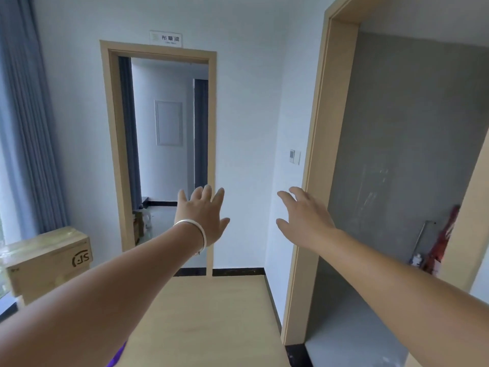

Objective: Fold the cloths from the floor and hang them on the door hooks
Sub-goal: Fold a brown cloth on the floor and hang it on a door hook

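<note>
Both arms reach forward, left hand (202,215) and right hand (304,218) spread empty.

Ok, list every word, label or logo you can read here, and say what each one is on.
"布草间": sign above the far doorway; the smaller line beneath it is too small to read.
Circular "SF"-style logo, seen turned round: side of the cardboard box at left.
Wall switch panel: any marks too small to read.
Bottle in the right-hand alcove: label too blurred to read.
</note>
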`<state>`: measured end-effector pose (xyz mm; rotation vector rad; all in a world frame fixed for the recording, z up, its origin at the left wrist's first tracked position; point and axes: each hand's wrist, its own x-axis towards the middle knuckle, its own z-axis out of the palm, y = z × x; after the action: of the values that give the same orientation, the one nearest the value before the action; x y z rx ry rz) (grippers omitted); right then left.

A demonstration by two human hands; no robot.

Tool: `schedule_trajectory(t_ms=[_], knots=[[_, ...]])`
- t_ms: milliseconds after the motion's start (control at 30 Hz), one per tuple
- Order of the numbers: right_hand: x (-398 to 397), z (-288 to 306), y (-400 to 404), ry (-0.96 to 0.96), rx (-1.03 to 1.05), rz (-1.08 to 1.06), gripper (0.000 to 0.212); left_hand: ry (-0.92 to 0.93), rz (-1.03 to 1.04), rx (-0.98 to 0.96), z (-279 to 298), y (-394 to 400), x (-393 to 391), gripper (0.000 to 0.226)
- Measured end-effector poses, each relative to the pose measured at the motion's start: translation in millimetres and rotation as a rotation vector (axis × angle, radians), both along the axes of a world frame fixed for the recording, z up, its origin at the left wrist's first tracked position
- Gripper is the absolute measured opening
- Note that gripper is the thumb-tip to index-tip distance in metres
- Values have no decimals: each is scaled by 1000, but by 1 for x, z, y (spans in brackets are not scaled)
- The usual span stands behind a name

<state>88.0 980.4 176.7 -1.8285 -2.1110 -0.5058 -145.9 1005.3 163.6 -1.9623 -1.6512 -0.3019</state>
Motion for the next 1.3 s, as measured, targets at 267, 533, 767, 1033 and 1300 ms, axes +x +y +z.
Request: schedule_trajectory(t_ms=[267,533,767,1033,1300], knots=[[31,-16,114,-2,-18,9,61,23,3,-46,-20,108,29,76],[70,-13,236,22,-14,73,62,-22,46,-22,-13,204,65,71],[84,-38,316,49,-59,129,61,-41,82,-47,-27,276,86,69],[72,-49,427,43,-89,119,65,-39,75,-65,-42,386,73,68],[23,-54,560,-4,-117,84,68,-90,35,-80,-45,538,27,69]])
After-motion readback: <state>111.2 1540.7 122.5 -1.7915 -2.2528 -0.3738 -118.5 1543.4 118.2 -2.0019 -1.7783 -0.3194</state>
